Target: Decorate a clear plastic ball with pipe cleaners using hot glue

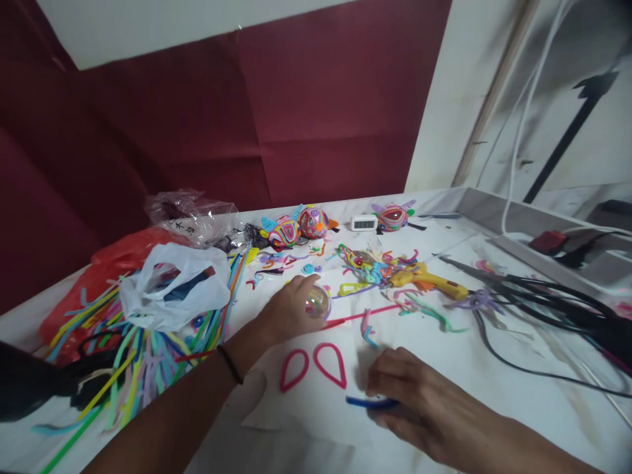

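Note:
My left hand (291, 306) reaches to the middle of the table, its fingers curled against the left side of a clear plastic ball (320, 304) with coloured bits on it. Nearer to me, my right hand (412, 398) is closed on a dark blue strip (368, 402), which pokes out to the left; I cannot make out its exact kind. Between the hands two pink pipe-cleaner loops, a small one (295, 370) and a larger one (330, 364), lie on white paper (301, 421). Beyond them a straight pink pipe cleaner (368, 315) lies slantwise.
At left, pipe cleaners (148, 368) spread below a white plastic bag (172, 283) and a red bag (123, 250). A yellow glue gun (429, 282) and black-handled scissors (523, 283) lie right. Decorated balls (315, 222) and a small digital clock (364, 223) stand behind.

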Demonstrator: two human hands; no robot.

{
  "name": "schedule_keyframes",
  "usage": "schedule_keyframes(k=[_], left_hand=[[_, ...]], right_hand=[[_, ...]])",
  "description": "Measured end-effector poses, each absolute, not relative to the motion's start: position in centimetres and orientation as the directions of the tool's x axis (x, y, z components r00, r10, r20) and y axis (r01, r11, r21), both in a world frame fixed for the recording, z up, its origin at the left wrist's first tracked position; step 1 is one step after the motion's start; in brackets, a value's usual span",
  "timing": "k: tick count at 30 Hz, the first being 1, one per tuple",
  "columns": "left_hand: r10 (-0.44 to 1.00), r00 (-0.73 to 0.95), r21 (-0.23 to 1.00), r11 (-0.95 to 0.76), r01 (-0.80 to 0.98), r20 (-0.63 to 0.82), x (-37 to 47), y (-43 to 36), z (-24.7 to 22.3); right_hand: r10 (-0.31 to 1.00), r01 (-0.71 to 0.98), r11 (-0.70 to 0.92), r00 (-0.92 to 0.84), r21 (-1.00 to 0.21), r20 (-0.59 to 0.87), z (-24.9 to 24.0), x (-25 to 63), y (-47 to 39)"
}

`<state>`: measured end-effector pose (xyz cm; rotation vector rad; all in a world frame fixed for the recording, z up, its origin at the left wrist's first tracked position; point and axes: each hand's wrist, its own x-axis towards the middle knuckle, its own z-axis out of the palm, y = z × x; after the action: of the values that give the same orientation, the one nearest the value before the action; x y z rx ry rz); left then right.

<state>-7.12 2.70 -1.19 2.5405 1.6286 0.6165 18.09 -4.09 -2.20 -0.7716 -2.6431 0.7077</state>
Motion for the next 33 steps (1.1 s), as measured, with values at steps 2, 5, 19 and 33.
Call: schedule_keyframes(k=[2, 5, 19, 33], left_hand=[[0.904, 0.306, 0.293, -0.392, 0.872, 0.299, -7.0, 3.2, -0.5], [0.931, 0.211, 0.364, -0.314, 0.877, 0.297, -6.9, 4.5, 0.6], [0.930, -0.018, 0.380, -0.132, 0.916, 0.367, -10.8, 12.7, -0.3], [0.952, 0.012, 0.354, -0.126, 0.927, 0.307, -11.4, 12.1, 0.0]], right_hand=[[0.573, 0.425, 0.726, -0.808, -0.541, 0.134, -2.3, 18.2, -4.1], [0.578, 0.423, 0.718, -0.805, -0.552, 0.135, -2.4, 18.1, -3.9], [0.536, 0.376, 0.815, -0.779, -0.440, 0.325, -2.1, 18.1, -3.1], [0.556, 0.397, 0.744, -0.814, -0.537, 0.168, -2.8, 18.8, -3.2]])
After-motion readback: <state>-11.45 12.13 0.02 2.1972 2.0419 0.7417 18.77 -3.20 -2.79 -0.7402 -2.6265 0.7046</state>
